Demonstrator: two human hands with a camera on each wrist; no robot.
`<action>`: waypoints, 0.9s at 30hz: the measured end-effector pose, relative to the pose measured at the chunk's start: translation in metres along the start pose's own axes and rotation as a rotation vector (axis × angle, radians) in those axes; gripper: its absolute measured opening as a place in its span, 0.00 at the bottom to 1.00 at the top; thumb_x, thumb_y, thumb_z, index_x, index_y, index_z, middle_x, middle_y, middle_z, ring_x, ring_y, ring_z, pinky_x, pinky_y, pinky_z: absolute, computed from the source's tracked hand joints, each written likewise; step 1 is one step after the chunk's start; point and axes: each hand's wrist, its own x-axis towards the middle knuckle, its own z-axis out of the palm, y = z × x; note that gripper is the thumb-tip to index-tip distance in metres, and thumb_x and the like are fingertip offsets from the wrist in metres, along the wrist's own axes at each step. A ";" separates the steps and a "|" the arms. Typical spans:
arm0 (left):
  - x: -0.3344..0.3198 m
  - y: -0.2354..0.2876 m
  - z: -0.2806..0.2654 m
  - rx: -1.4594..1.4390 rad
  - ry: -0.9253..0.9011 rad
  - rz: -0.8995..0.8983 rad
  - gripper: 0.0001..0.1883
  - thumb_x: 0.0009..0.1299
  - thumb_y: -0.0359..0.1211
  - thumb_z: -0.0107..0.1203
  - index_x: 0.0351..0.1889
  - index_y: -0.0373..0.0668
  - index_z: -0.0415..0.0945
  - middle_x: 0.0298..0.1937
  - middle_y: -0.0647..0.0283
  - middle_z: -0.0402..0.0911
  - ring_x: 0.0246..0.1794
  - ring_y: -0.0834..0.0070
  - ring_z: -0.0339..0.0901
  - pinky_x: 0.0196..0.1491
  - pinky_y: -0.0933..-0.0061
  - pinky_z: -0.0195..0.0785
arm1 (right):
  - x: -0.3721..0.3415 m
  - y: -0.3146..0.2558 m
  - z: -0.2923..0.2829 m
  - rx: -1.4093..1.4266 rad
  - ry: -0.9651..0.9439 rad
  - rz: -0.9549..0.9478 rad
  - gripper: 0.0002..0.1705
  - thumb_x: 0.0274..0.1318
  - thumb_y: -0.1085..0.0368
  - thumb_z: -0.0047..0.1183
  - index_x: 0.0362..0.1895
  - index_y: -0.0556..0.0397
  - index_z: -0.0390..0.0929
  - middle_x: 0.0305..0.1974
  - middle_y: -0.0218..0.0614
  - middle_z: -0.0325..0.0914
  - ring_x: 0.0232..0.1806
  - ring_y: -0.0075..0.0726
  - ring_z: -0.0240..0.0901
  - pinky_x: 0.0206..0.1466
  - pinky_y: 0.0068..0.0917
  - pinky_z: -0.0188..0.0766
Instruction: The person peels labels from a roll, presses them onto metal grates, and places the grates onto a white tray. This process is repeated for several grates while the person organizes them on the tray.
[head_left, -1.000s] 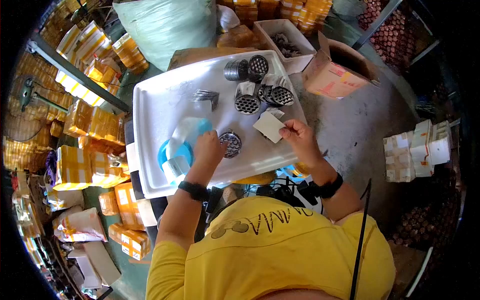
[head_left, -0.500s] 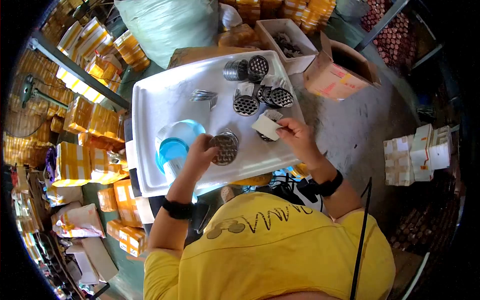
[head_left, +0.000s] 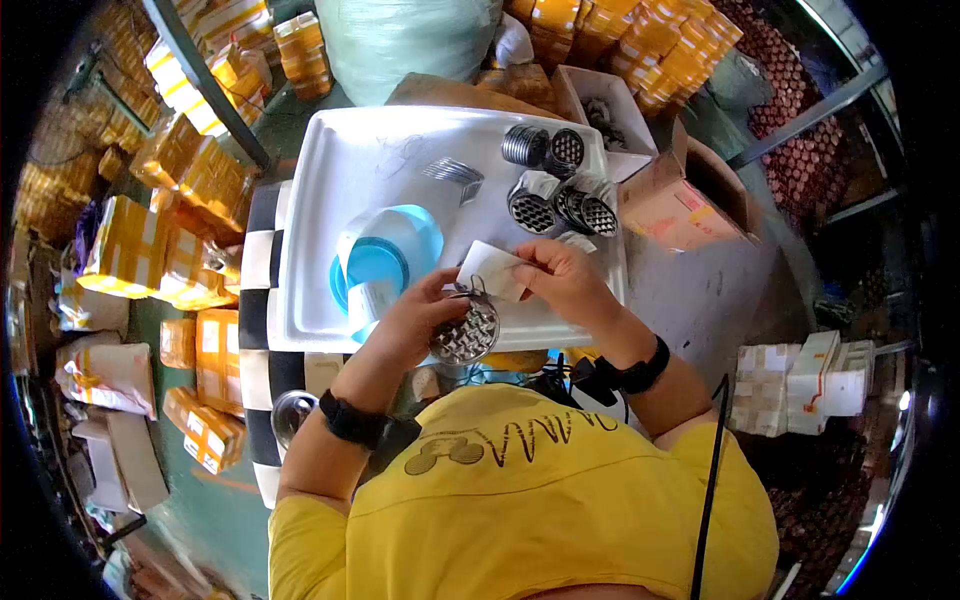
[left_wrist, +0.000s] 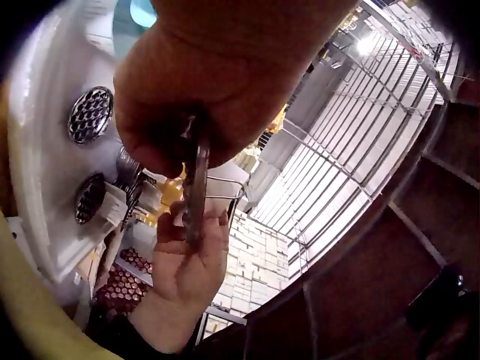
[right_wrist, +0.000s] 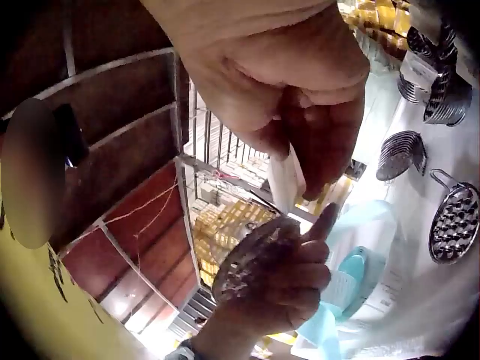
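My left hand (head_left: 415,320) grips a round perforated metal disc (head_left: 468,335) with a small wire loop at its top, tilted over the tray's near edge. A white card (head_left: 490,270) is pinched between the thumb and fingers of my right hand (head_left: 570,285), overlapping the loop in the head view. In the left wrist view the disc (left_wrist: 196,187) shows edge-on. Another such disc (right_wrist: 454,225), with its wire loop, lies on the tray in the right wrist view. Left of my hands sits a light-blue roll (head_left: 375,268) with a white strip around it.
The white tray (head_left: 300,240) bears stacked discs (head_left: 525,145) and several more with white cards (head_left: 590,212) at its right. Nested metal pieces (head_left: 455,172) lie near its middle. An open carton (head_left: 690,205) and a white bin (head_left: 610,115) stand beyond; taped boxes (head_left: 125,250) fill the left.
My left hand has lifted the disc from the tray and brought it nearer the body. The right hand has moved left with the white card to meet it. The head view has shifted.
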 end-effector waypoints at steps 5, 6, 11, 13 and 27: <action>-0.003 0.000 -0.014 0.023 -0.063 0.009 0.15 0.61 0.24 0.49 0.48 0.33 0.67 0.37 0.60 0.75 0.34 0.76 0.75 0.37 0.78 0.72 | 0.001 0.000 0.013 -0.067 -0.057 -0.040 0.11 0.55 0.71 0.47 0.43 0.61 0.72 0.32 0.26 0.73 0.33 0.14 0.67 0.36 0.14 0.66; -0.002 0.000 -0.017 0.036 -0.064 0.006 0.15 0.62 0.24 0.49 0.47 0.33 0.68 0.36 0.60 0.76 0.31 0.76 0.76 0.36 0.78 0.73 | 0.001 -0.002 0.014 -0.044 -0.057 -0.035 0.11 0.54 0.71 0.47 0.43 0.61 0.72 0.33 0.26 0.73 0.33 0.14 0.67 0.37 0.14 0.66; -0.004 0.003 -0.021 0.082 -0.091 0.004 0.12 0.61 0.24 0.49 0.43 0.33 0.70 0.35 0.63 0.76 0.33 0.78 0.74 0.38 0.80 0.69 | 0.000 -0.010 0.016 -0.156 -0.041 -0.040 0.12 0.54 0.72 0.47 0.44 0.61 0.72 0.34 0.27 0.74 0.35 0.15 0.68 0.39 0.15 0.66; -0.003 0.003 -0.022 0.080 -0.088 0.010 0.11 0.61 0.24 0.49 0.42 0.33 0.71 0.34 0.62 0.76 0.32 0.78 0.74 0.37 0.80 0.69 | -0.003 -0.017 0.018 -0.163 -0.066 -0.047 0.12 0.54 0.72 0.47 0.44 0.61 0.72 0.34 0.27 0.74 0.35 0.15 0.68 0.40 0.15 0.66; -0.007 0.007 -0.021 0.091 -0.033 -0.025 0.11 0.60 0.24 0.49 0.41 0.31 0.72 0.36 0.55 0.78 0.32 0.71 0.77 0.37 0.73 0.73 | 0.009 -0.047 0.001 -0.724 -0.185 -0.797 0.24 0.34 0.77 0.57 0.42 0.49 0.74 0.49 0.39 0.66 0.54 0.43 0.62 0.56 0.32 0.60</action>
